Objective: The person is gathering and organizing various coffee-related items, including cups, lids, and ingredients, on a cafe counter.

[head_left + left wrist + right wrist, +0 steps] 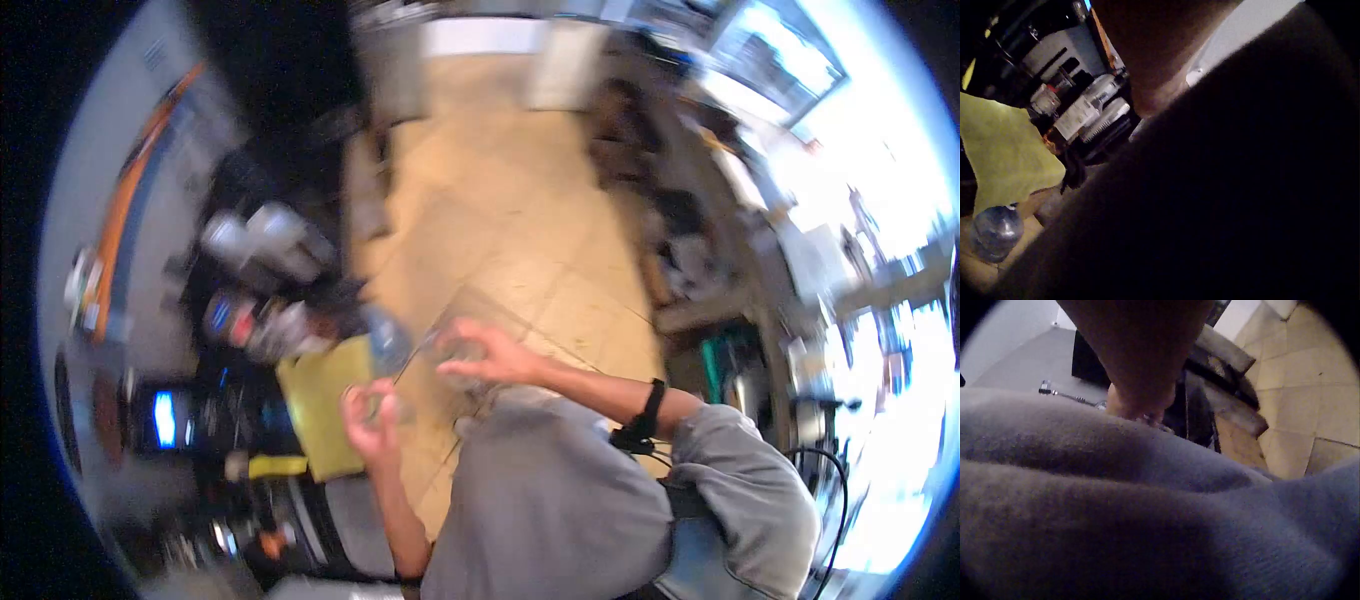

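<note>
Both hands are raised ahead of the lap, apart from each other, over the floor. My left hand [373, 422] curls thumb and fingers about a clear, see-through thing [402, 411], too blurred to name. A yellow cloth [318, 415] hangs just beyond that hand. My right hand [490, 357] curves its thumb and fingers around another clear thing [458, 368], likewise blurred. In the left wrist view, the forearm and dark fabric hide most of the hand [1152, 103]. Grey trousers [1147, 525] cover much of the right wrist view, with the hand [1138, 403] partly behind them.
A bluish clear water jug [999, 232] stands on the tiled floor [500, 200] below the cloth. A cluttered dark worktop with pale containers [265, 240] runs along the left. Wooden shelving [705, 310] with items lines the right, beside a bright window.
</note>
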`<state>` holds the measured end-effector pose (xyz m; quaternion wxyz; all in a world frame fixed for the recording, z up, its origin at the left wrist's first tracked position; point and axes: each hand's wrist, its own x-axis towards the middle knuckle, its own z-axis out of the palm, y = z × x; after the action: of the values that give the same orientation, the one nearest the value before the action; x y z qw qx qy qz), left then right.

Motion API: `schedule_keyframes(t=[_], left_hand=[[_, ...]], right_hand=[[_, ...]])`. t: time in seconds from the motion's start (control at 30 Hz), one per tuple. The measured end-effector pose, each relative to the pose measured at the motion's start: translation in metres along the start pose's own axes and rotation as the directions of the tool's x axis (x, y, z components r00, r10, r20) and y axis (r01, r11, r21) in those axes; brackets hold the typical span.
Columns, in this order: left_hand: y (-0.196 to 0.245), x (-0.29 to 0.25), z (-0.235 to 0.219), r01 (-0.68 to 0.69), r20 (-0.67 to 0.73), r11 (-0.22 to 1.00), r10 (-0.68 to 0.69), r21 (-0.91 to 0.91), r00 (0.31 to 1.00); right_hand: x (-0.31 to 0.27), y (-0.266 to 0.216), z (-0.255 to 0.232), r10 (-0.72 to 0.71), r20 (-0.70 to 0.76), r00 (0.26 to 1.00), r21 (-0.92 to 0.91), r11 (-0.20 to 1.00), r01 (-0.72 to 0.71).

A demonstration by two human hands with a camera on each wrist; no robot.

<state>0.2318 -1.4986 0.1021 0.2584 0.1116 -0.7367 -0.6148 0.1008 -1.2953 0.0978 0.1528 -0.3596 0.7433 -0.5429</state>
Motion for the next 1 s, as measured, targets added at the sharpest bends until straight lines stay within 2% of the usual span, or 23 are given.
schedule_keyframes(t=[0.07, 0.13, 0.17, 0.23, 0.3, 0.33, 0.4, 0.53, 0.6, 0.63, 0.7, 0.73, 0.77, 0.8, 0.83, 0.87, 0.9, 0.93, 0.97, 1.0], left_hand=[[-0.020, -0.001, 0.017, -0.043, 0.153, 0.987, 0.067, -0.153, 0.986], [-0.014, -0.004, 0.045, -0.082, 0.263, 0.976, 0.135, -0.203, 0.955], [-0.010, -0.005, 0.065, -0.093, 0.327, 0.964, 0.174, -0.249, 0.929], [0.001, -0.014, 0.095, 0.002, 0.418, 0.940, 0.149, -0.340, 0.896], [0.002, -0.022, 0.125, -0.032, 0.511, 0.924, 0.239, -0.380, 0.826], [0.014, -0.031, 0.142, 0.016, 0.560, 0.933, 0.202, -0.360, 0.804], [0.035, -0.049, 0.167, 0.123, 0.643, 0.937, 0.126, -0.328, 0.755], [0.057, -0.093, 0.241, 0.101, 0.747, 0.924, 0.229, -0.368, 0.624], [0.061, -0.116, 0.286, 0.116, 0.803, 0.913, 0.276, -0.390, 0.528], [0.068, -0.132, 0.314, 0.113, 0.813, 0.909, 0.297, -0.401, 0.501], [0.083, -0.170, 0.356, 0.210, 0.876, 0.917, 0.226, -0.338, 0.425], [0.098, -0.190, 0.380, 0.226, 0.898, 0.923, 0.209, -0.313, 0.387], [0.109, -0.207, 0.402, 0.224, 0.910, 0.926, 0.212, -0.303, 0.355], [0.120, -0.227, 0.426, 0.240, 0.927, 0.921, 0.234, -0.308, 0.292], [0.130, -0.245, 0.447, 0.263, 0.938, 0.912, 0.257, -0.315, 0.234], [0.136, -0.264, 0.469, 0.268, 0.943, 0.912, 0.259, -0.310, 0.209], [0.140, -0.281, 0.493, 0.299, 0.942, 0.894, 0.303, -0.333, 0.144], [0.148, -0.299, 0.513, 0.335, 0.935, 0.874, 0.346, -0.353, 0.082], [0.158, -0.317, 0.532, 0.341, 0.937, 0.876, 0.343, -0.342, 0.058], [0.171, -0.336, 0.548, 0.357, 0.932, 0.873, 0.363, -0.331, -0.022]], right_hand=[[-0.034, -0.010, -0.022, 0.034, -0.086, 0.996, -0.038, 0.999, -0.037], [-0.077, -0.020, -0.044, 0.074, -0.219, 0.973, -0.105, 0.990, -0.099], [-0.096, -0.022, -0.051, 0.098, -0.268, 0.959, -0.077, 0.989, -0.122], [-0.136, -0.028, -0.070, 0.118, -0.361, 0.925, -0.050, 0.988, -0.145], [-0.176, -0.032, -0.083, 0.175, -0.451, 0.875, -0.061, 0.972, -0.226], [-0.195, -0.034, -0.089, 0.174, -0.488, 0.855, -0.055, 0.972, -0.229], [-0.232, -0.040, -0.099, 0.195, -0.590, 0.784, -0.031, 0.964, -0.263], [-0.323, -0.028, -0.126, 0.156, -0.749, 0.644, -0.020, 0.966, -0.258], [-0.373, -0.023, -0.142, 0.201, -0.797, 0.569, -0.020, 0.934, -0.357], [-0.401, -0.024, -0.152, 0.189, -0.818, 0.543, -0.023, 0.933, -0.359], [-0.453, -0.026, -0.156, 0.172, -0.904, 0.392, 0.044, 0.948, -0.315], [-0.483, -0.031, -0.160, 0.174, -0.917, 0.358, 0.058, 0.948, -0.313], [-0.512, -0.036, -0.166, 0.155, -0.946, 0.286, 0.049, 0.937, -0.345], [-0.541, -0.041, -0.169, 0.133, -0.967, 0.217, 0.041, 0.923, -0.382], [-0.567, -0.048, -0.170, 0.133, -0.972, 0.193, 0.049, 0.920, -0.389], [-0.591, -0.054, -0.169, 0.154, -0.983, 0.103, 0.097, 0.901, -0.422], [-0.615, -0.060, -0.167, 0.174, -0.985, 0.013, 0.150, 0.881, -0.448], [-0.638, -0.067, -0.165, 0.177, -0.984, -0.011, 0.163, 0.877, -0.452], [-0.659, -0.074, -0.161, 0.172, -0.979, -0.108, 0.203, 0.858, -0.471], [-0.677, -0.080, -0.156, 0.165, -0.965, -0.202, 0.245, 0.840, -0.484]])
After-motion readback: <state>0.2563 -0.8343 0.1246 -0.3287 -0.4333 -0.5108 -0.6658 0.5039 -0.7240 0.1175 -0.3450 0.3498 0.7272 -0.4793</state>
